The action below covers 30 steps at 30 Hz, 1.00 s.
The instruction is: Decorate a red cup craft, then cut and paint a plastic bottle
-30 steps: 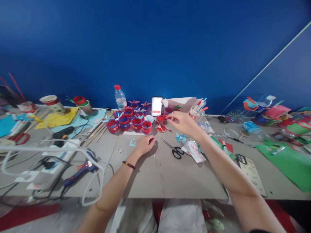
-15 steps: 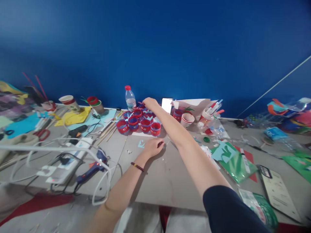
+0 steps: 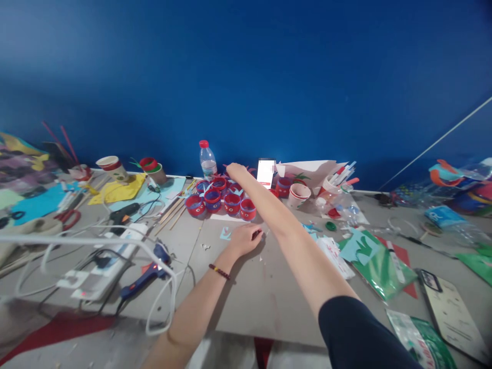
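Several red and blue paper cups [image 3: 232, 204] with eye shapes stand in a cluster at the middle back of the table. My right hand [image 3: 237, 172] reaches over the back of that cluster, fingers bent down; what its fingertips touch is hidden. My left hand [image 3: 247, 239] rests on the table in front of the cups, its fingers curled together, and whatever they may hold is too small to make out. Beside it lies a light blue paper scrap [image 3: 225, 233]. A clear bottle with a red cap [image 3: 208, 161] stands behind the cups.
A blue glue gun [image 3: 142, 282] and a white power strip [image 3: 111, 264] with cables lie at left. White cups [image 3: 299, 195] and a lit phone [image 3: 266, 173] stand behind my right forearm. Green packets [image 3: 380, 264] and another phone [image 3: 451, 312] lie at right.
The whole view has shifted slightly, with things appearing a little lower. Both hands keep nearly the same places relative to the cups.
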{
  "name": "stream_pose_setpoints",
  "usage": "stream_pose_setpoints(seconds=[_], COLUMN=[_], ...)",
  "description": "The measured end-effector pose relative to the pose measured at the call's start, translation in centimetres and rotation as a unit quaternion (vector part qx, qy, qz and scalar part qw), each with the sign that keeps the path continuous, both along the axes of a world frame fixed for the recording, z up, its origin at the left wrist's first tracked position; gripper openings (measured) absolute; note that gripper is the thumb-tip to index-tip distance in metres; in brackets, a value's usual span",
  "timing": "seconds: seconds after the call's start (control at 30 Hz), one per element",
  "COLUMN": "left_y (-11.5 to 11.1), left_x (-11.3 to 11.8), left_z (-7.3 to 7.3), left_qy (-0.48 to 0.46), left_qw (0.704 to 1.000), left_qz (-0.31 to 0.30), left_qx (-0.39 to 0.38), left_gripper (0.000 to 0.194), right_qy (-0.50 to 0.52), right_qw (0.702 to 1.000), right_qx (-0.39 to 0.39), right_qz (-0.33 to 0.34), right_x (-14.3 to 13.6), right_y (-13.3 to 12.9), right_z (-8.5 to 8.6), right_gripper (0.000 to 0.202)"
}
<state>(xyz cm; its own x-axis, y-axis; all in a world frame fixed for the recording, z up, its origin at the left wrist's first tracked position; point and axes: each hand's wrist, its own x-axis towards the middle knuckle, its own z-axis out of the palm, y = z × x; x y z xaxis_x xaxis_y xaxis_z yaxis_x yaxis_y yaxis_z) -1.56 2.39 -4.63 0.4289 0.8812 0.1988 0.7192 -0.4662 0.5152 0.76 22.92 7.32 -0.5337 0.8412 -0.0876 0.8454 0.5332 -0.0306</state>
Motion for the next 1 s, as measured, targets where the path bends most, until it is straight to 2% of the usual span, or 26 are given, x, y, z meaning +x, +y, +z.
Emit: stream_pose_setpoints(seconds=[0.27,0.53,0.8,1.0], left_y=[0.0,0.0,0.1,0.1], left_x=[0.0,0.0,0.0,0.0], left_z=[0.6,0.8,0.6,0.2], left_qy=[0.002,0.000,0.001,0.007], left_qw=[1.000,1.000,1.000,1.000], left_qz=[0.001,0.001,0.004,0.004], left_qx=[-0.015,-0.013,-0.013,-0.011], left_gripper=[0.021,0.018,0.017,0.018], right_qy=[-0.014,-0.015,-0.022,-0.019], right_qw=[0.998,0.994,0.994,0.997], right_qx=[0.060,0.108,0.103,0.080], right_qz=[-0.016,0.019,0.023,0.010], right_x=[0.0,-0.8,-1.5,-0.9], right_y=[-0.2,-1.0,-1.8,-2.8], right_z=[-0.5,-0.6,-0.1,0.9], right_gripper=[0.030,0.033,0.033,0.035])
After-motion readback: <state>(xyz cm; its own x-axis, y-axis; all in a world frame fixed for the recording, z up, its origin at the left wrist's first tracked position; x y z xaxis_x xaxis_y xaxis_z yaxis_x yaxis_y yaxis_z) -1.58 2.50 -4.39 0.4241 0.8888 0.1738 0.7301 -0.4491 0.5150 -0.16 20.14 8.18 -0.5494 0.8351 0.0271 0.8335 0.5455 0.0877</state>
